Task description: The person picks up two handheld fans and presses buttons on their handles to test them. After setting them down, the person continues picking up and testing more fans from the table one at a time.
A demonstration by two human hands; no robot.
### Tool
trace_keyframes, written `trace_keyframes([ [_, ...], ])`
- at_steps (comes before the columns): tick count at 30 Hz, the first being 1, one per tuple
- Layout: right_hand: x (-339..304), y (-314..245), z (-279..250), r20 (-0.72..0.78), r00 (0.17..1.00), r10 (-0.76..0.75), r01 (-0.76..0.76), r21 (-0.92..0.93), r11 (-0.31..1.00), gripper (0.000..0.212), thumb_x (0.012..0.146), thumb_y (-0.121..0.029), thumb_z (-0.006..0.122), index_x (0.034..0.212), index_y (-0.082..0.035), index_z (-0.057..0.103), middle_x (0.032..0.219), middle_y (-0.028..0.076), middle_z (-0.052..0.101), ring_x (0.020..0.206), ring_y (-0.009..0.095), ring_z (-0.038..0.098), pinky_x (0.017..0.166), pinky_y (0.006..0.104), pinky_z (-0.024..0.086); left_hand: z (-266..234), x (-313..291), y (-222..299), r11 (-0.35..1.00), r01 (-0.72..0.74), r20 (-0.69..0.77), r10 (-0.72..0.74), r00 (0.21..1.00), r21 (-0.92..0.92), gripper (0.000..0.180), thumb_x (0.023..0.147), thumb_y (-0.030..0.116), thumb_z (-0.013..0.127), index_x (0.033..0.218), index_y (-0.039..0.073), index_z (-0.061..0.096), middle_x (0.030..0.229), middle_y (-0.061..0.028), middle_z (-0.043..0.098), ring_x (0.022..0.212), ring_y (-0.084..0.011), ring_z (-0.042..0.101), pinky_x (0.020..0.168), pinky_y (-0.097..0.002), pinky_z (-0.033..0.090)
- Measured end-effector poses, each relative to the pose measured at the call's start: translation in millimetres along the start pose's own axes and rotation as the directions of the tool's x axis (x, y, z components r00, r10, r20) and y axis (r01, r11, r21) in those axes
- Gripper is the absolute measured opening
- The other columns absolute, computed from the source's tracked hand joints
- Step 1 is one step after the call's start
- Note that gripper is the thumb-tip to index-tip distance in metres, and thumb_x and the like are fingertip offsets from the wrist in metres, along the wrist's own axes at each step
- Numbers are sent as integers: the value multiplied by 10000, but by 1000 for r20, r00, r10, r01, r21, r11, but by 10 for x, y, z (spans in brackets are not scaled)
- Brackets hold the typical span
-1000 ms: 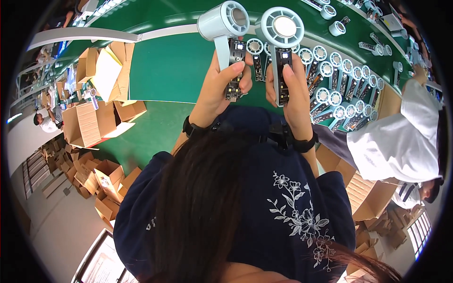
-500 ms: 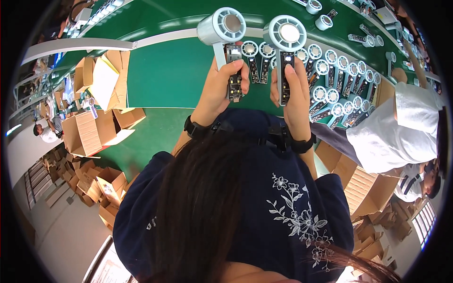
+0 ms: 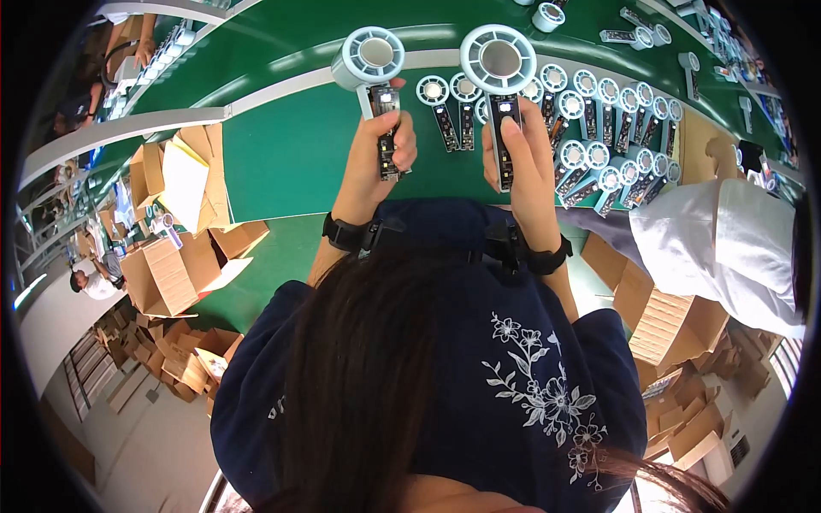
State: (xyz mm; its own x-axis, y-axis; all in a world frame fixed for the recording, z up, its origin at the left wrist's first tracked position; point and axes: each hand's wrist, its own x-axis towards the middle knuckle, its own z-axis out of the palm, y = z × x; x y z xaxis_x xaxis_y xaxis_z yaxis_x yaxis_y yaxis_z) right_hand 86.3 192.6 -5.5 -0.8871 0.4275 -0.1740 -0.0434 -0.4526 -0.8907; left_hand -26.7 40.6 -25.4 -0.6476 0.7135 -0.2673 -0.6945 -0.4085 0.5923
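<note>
My left hand (image 3: 369, 158) is closed round the handle of a pale blue handheld fan (image 3: 349, 68), held upright above the green table. The handle's open side shows a dark circuit board with small lit spots. My right hand (image 3: 528, 154) grips a second handheld fan (image 3: 499, 36) of the same kind, its round grille facing up and its thumb resting on the exposed board. Between and beyond my hands, several like fans lie on the table, the nearest being a fan (image 3: 434, 90) with its board showing.
Rows of fans (image 3: 599, 154) cover the table's right part, beside a person in a white shirt (image 3: 710, 227). A pale rail (image 3: 282, 94) crosses the table beyond my hands. Open cardboard boxes (image 3: 162, 274) stand at left, with another carton (image 3: 663, 321) at lower right.
Both hands have shifted left in the view, the left one more, so the two fans are farther apart. The surroundings have shifted too. Both fans are still held.
</note>
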Motion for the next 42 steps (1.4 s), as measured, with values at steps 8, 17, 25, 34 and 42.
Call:
trace_keyframes([
  [8,42,31,-122,1,1000,-17,17,-51,999,275,955,-152,435,1203,-37,408,770,41,524,476,46,416,406,188,303,-23,-38,92,1000,-6,118,8,993,-19,447,879,177,505,1281,79,336,600,-20,440,388,-92,410,356,-226,337],
  [17,24,35,-99,42,998,-48,50,-64,997,300,946,-142,449,1219,-31,398,792,47,530,494,49,420,421,189,307,-56,-52,70,1000,-7,166,9,986,-16,456,875,178,508,1281,70,331,590,-22,437,385,-95,417,351,-231,341],
  [25,-23,0,-77,64,997,-47,53,-88,995,285,949,-144,435,1212,-39,400,794,57,522,515,57,430,441,190,322,-163,-29,-40,1000,7,99,-10,995,26,431,876,169,507,1263,70,347,589,-20,434,416,-94,435,378,-226,357],
  [34,32,-58,-474,80,979,189,-189,-16,982,316,937,-203,494,1189,-29,415,756,42,525,516,70,450,457,209,346,-1101,500,-363,775,90,-213,59,975,626,272,883,178,561,1095,61,436,678,-12,501,520,-95,486,452,-223,399],
  [42,-159,13,-1830,-413,903,121,-216,-192,957,439,804,-184,672,1115,20,441,755,50,632,557,83,523,471,219,369,-1745,689,-875,515,176,-293,155,944,839,302,864,198,613,1033,29,428,700,-46,543,544,-132,539,483,-268,445],
])
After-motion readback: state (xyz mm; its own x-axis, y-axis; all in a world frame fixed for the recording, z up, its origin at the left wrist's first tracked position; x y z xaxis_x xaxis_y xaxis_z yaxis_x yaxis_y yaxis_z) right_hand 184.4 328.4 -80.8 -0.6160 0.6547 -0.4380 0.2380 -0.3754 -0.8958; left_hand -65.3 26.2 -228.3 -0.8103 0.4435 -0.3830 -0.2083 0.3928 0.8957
